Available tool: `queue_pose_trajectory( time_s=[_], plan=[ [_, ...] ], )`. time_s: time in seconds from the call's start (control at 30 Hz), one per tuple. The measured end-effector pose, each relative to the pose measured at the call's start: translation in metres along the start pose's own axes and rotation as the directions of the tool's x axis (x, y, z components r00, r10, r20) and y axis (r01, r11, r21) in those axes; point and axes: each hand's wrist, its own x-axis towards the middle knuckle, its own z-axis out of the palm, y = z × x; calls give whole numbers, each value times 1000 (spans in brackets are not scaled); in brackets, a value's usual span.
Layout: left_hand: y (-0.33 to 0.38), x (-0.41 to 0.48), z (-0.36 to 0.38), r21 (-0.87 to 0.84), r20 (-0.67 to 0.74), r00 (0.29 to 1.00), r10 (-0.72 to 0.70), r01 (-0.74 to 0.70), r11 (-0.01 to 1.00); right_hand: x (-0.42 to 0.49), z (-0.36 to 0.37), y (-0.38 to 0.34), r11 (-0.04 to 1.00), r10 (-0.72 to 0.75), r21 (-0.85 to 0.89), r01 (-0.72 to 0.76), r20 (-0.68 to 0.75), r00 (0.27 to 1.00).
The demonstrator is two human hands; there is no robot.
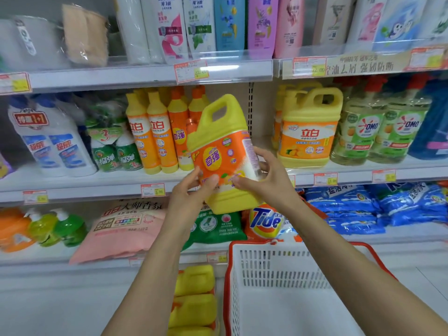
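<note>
yellow jug (219, 151) sits at frame centre, lifted in front of the middle shelf (97, 187), tilted with its handle leaning toward 11 o'clock. it touches no shelf, only the hands.

left hand (191, 190) pinches the jug's lower corner at 7 o'clock, thumb on the label. right hand (265, 177) wraps the lower side at 4 o'clock, fingers curled round the back. hands are apart, both clamped on the jug, and the moulded handle is unused.

risks, judged:
- the grip is low on a glossy label film and the weight rides above it, so the jug could slide or tip further toward 11 o'clock
- a drop would land on the tide bag (266, 220) or on the basket (278, 265) at 5 o'clock
- the basket seems hooked on the right forearm, so lowering the jug in could swing it or catch the rim
- tipped further toward the shelf, it could knock the slim bottles (150, 132) at 9 o'clock

materials and shapes:
- jug: hard smooth plastic, squarish body, loop handle, orange wrap label with shine; cap not clear
- basket: white rigid plastic, slotted walls, red rim, rectangular
- slim bottles: tall yellow and orange cylinders with tapered necks
- shelf jug (310, 127) at 3 o'clock: same blocky yellow build, standing upright
- pink pouch (121, 229) at 8 o'clock: soft, slumped film bag
- more yellow jugs (194, 297) at 6 o'clock, lying low, blurred
</note>
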Motion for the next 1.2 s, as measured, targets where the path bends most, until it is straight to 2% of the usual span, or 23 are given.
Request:
queue_pose_trajectory(
  time_s=[0.07,0.13,0.27,0.37,0.47,0.5,0.57,0.63,0.77,0.83,0.93,1.0,1.13,1.2],
  plan=[
    [3,-3,13,-18,41,999,4,-3,1000,-5,8,-1,994,-77,-84,77,-4,997],
    [2,-5,22,-12,28,1000,-5,5,1000,-9,12,0,991,-87,-97,89,18,996],
    [-3,-3,24,-63,-35,999,30,-32,997,-13,11,2,992,-106,78,95,163,981],
    [-4,0,20,-222,-51,999,-17,6,975,-11,15,2,984,-120,152,90,197,973],
    [-8,6,11,-401,83,992,-92,118,908,-3,17,5,994,-27,106,5,212,977],
    [-9,7,9,-423,124,988,-88,133,896,-1,17,7,995,41,75,-61,241,970],
    [-12,8,6,-419,193,979,-69,146,896,3,16,11,966,165,128,-224,360,918],
    [-17,8,3,-397,245,968,-58,155,905,6,14,20,941,166,203,-271,420,892],
    [-23,15,-15,-286,156,987,-47,91,954,9,5,29,949,142,224,-222,328,934],
    [-28,20,-22,-291,105,993,-55,83,953,10,-1,30,952,145,227,-205,254,956],
    [-39,23,-28,-368,69,987,-142,157,916,10,-4,29,974,98,183,-135,197,975],
    [-44,24,-32,-361,65,977,-201,211,908,10,-2,27,988,76,118,-97,173,982],
    [-39,21,-34,-262,137,972,-188,219,940,7,5,29,987,89,121,-107,145,985],
    [-33,18,-29,-286,81,982,-172,188,939,5,10,26,981,139,119,-150,98,985]
  ],
)
